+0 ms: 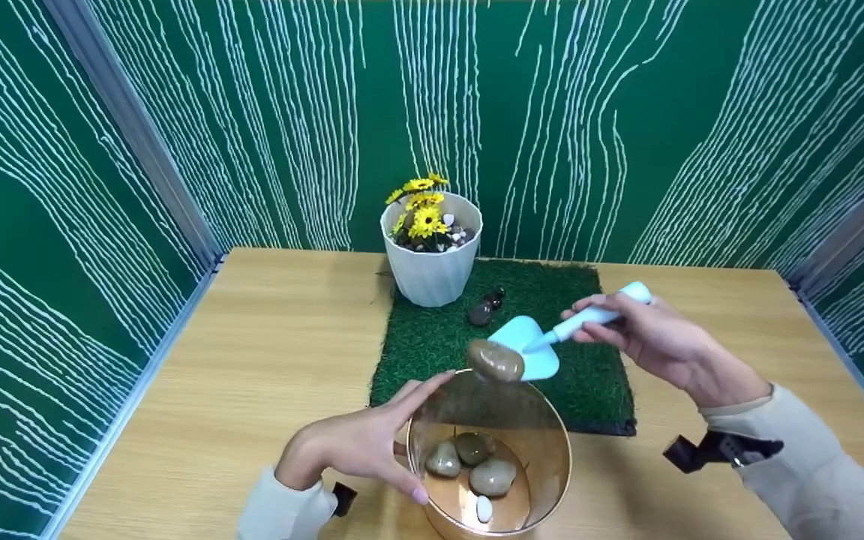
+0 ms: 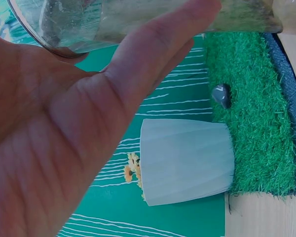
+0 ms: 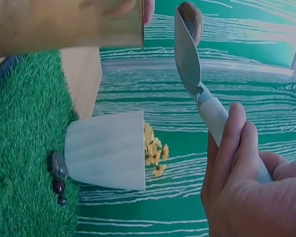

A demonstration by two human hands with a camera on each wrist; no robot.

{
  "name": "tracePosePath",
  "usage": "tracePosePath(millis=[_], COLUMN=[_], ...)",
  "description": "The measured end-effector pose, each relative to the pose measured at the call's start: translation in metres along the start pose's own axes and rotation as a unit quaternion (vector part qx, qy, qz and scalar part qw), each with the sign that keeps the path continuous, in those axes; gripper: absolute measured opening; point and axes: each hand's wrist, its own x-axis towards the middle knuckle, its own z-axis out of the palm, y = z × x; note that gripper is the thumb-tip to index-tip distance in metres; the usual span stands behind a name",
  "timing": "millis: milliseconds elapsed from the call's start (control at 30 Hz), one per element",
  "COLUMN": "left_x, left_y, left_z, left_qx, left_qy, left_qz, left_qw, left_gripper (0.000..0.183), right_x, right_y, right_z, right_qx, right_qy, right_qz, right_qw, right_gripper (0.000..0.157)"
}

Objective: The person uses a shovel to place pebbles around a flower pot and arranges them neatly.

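Now our right grip (image 1: 649, 337) closed round the shovel (image 1: 561, 332), a brown stone (image 1: 496, 361) on its blade (image 1: 522, 330) above the jar (image 1: 554, 427), our left grip (image 1: 361, 441) wide around the jar's side, more stones (image 1: 492, 478) inside.

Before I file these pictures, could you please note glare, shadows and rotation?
Head view: glare inside the clear container, shiny highlights on the raised stone, a shadow on the table; both wrist views: turned sideways, so the white flowerpot looks tipped.
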Motion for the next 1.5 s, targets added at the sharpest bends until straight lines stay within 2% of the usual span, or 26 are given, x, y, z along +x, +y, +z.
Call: tracePosePath(millis=[333, 633, 733, 867, 1000, 1200, 1333, 1500], left_x=[0.0, 0.002, 0.002, 0.002, 0.002, 0.003, 0.002, 0.002], left_y=[0.001, -0.001, -0.001, -0.002, -0.001, 0.0, 0.001, 0.0], left_z=[0.0, 0.001, 0.001, 0.001, 0.0, 0.0, 0.0, 0.001], left_qx=[-0.008, -0.007, -0.012, -0.011, -0.008, 0.008, 0.017, 0.002], left_qy=[0.0, 0.001, 0.001, -0.001, -0.004, -0.002, 0.001, 0.0], left_qz=[0.0, 0.008, 0.006, 0.007, -0.005, -0.021, -0.025, -0.022], left_qw=[1.0, 0.9999, 0.9999, 0.9999, 0.9999, 0.9997, 0.9995, 0.9998], left_gripper=[0.125, 0.125, 0.125, 0.125, 0.125, 0.126, 0.126, 0.128], right_x=[0.021, 0.064, 0.079, 0.096, 0.108, 0.12, 0.126, 0.129], right_y=[0.002, 0.038, 0.051, 0.065, 0.075, 0.085, 0.09, 0.094], right_z=[-0.009, -0.007, -0.005, -0.003, 0.0, 0.001, 0.001, 0.005], right_qx=[0.059, 0.094, 0.111, 0.111, 0.103, 0.08, 0.082, 0.077], right_qy=[0.072, 0.143, 0.162, 0.196, 0.232, 0.275, 0.291, 0.306], right_qz=[-0.015, -0.032, -0.028, -0.016, 0.001, 0.027, 0.038, 0.052], right_qw=[0.996, 0.985, 0.98, 0.974, 0.967, 0.958, 0.952, 0.947], right_gripper=[0.033, 0.042, 0.04, 0.03, 0.019, 0.024, 0.034, 0.029])
